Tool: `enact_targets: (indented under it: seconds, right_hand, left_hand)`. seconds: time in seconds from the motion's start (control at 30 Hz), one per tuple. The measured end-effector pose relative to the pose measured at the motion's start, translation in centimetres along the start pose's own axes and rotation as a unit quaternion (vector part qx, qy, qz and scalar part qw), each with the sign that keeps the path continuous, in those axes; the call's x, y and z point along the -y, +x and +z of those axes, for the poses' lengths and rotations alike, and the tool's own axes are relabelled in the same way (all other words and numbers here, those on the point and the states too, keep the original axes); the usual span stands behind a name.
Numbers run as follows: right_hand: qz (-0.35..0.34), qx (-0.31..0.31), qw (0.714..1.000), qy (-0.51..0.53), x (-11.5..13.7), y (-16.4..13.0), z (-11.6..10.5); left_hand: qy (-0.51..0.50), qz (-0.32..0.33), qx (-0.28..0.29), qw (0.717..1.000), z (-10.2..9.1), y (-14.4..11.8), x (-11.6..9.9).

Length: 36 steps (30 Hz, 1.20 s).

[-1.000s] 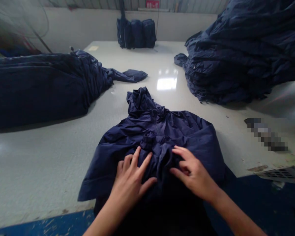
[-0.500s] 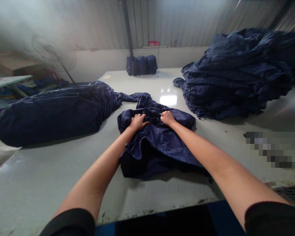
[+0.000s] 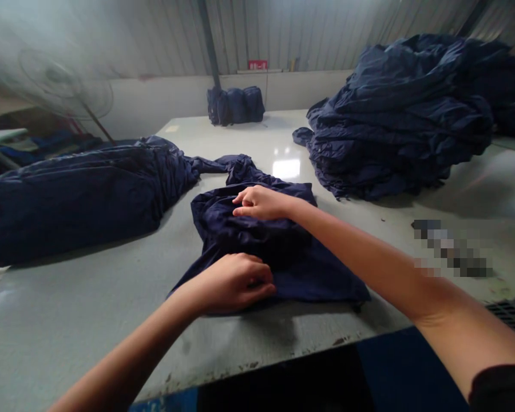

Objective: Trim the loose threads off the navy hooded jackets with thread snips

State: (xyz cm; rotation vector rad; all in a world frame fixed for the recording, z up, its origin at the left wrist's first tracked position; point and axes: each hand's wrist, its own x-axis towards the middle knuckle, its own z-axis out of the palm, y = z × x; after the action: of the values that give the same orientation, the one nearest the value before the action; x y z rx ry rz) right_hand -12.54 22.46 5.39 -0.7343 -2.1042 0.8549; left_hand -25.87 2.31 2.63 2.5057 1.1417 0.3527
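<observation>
Navy garment lies on the bench, straight ahead, its near edge toward 6 o'clock. Left hand is at the garment's 7 o'clock, fingers curled; right hand is over its 12 o'clock, fingers partly bent. Whether either grips cloth cannot be told. Step in hand: apparently, arranging the fabric. Next move probably calls for a sure hold and even tension. Surroundings: folded stack at 10 o'clock, bundle at 12, heap at 2. Likely obstruction: trailing cloth at 11 o'clock, close to the garment's far end.
</observation>
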Motion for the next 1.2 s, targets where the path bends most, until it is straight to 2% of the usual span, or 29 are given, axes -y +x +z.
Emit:
enact_targets:
  seconds: [0.03, 0.1, 0.17, 0.23, 0.33, 0.43, 0.53, 0.67, 0.77, 0.83, 0.93, 1.03, 1.1, 1.17, 1.2]
  right_hand:
    - [-0.004, 0.015, 1.000, -0.027, 0.1, -1.8, 0.2]
    - [-0.002, 0.022, 0.996, -0.081, -0.1, -5.6, 0.0]
    - [0.010, 0.030, 0.991, -0.131, -0.7, -9.1, -0.2]
    - [0.025, 0.057, 0.983, -0.172, -1.8, -11.2, -0.2]
    - [0.057, 0.062, 0.973, -0.217, -3.1, -11.4, -0.1]
    - [0.102, 0.001, 0.960, -0.259, -3.6, -11.2, -1.0]
    - [0.168, -0.045, 0.936, -0.307, -4.2, -12.9, -1.7]
    - [0.215, -0.032, 0.918, -0.330, -5.8, -14.2, -0.8]
    - [0.197, -0.012, 0.926, -0.321, -5.6, -12.9, -0.6]
    - [0.173, -0.005, 0.933, -0.316, -4.3, -12.8, -1.8]
    - [0.136, -0.014, 0.937, -0.322, -1.5, -15.9, -5.4]
    - [0.129, -0.026, 0.930, -0.344, 0.6, -22.2, -8.6]
    - [0.103, -0.029, 0.935, -0.339, 0.9, -26.4, -9.0]
    - [0.093, 0.023, 0.942, -0.323, 0.4, -29.1, -7.9]
    - [0.097, 0.059, 0.941, -0.319, 0.0, -29.9, -7.1]
  left_hand:
    - [-0.020, -0.022, 0.012, 0.999, 0.0, -1.4, -1.0]
    - [-0.016, -0.094, 0.003, 0.995, 0.0, -3.1, -1.7]
    - [0.031, -0.158, -0.028, 0.987, 0.2, -3.2, -1.3]
    - [0.068, -0.181, -0.042, 0.980, 0.7, -2.1, -0.5]
    - [0.103, -0.212, -0.072, 0.969, 1.3, 0.5, 0.6]
    - [0.134, -0.266, -0.106, 0.949, 1.5, 2.3, 2.6]
    - [0.136, -0.300, -0.130, 0.935, 0.9, 3.1, 5.8]
    - [0.132, -0.319, -0.209, 0.915, -1.2, 4.2, 8.9]
    - [0.136, -0.313, -0.265, 0.902, -3.6, 5.3, 9.4]
    - [0.142, -0.300, -0.296, 0.895, -5.0, 5.4, 9.0]
    - [0.151, -0.258, -0.293, 0.908, -5.8, 3.0, 7.5]
    - [0.146, -0.189, -0.205, 0.949, -3.8, -2.4, 5.5]
    - [0.136, -0.157, -0.137, 0.969, -1.2, -6.5, 4.5]
    - [0.115, -0.157, -0.091, 0.977, 1.5, -10.0, 4.2]
    - [0.100, -0.167, -0.086, 0.977, 2.8, -11.2, 4.4]
